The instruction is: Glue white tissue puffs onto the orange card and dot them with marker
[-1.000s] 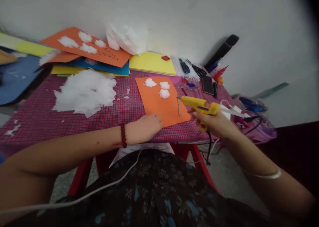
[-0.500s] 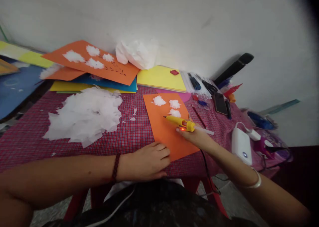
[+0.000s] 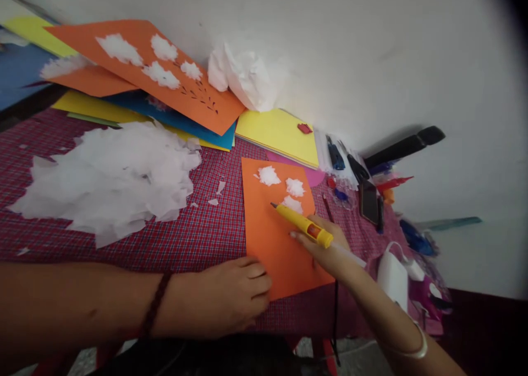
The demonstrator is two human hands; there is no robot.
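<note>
Moved since a second ago: the yellow glue gun [image 3: 301, 225] has come in from the right edge of the orange card [image 3: 272, 260] to a place over it; the whole view has also swung.
Left hand [image 3: 223, 299]: nearest, palm down at the card's lower left edge, fingers bent and side by side; I cannot tell whether it grips anything.
Left wrist: a dark red beaded bracelet [image 3: 157, 304].
Right hand [image 3: 325, 249]: well apart from the left, closed round the glue gun from below; a pale bangle [image 3: 421, 344] circles that wrist.
Glue gun: slanted over the card, nozzle toward the upper left, just beside the lowest tuft; whether it touches the paper cannot be told. A pale glue stick [image 3: 350, 255] sticks out behind.
Orange card: flat on the checked tablecloth [image 3: 223, 233], three white paper tufts [image 3: 269, 175] on its upper half.
Left of the card: a few white scraps [image 3: 220, 187], then a broad heap of white paper pieces [image 3: 119, 183].
Right of the card: a pencil [image 3: 328, 208], a phone [image 3: 370, 202] and, nearer, a white box-shaped device [image 3: 392, 277].
Behind: yellow sheets [image 3: 276, 136] bearing a small red piece [image 3: 305, 128]; scissors [image 3: 358, 168] to their right.
Back left: a tufted orange sheet [image 3: 136, 81] with dark leaf-like marks, beside crumpled white material [image 3: 249, 78] near the pale wall [image 3: 350, 62].
</note>
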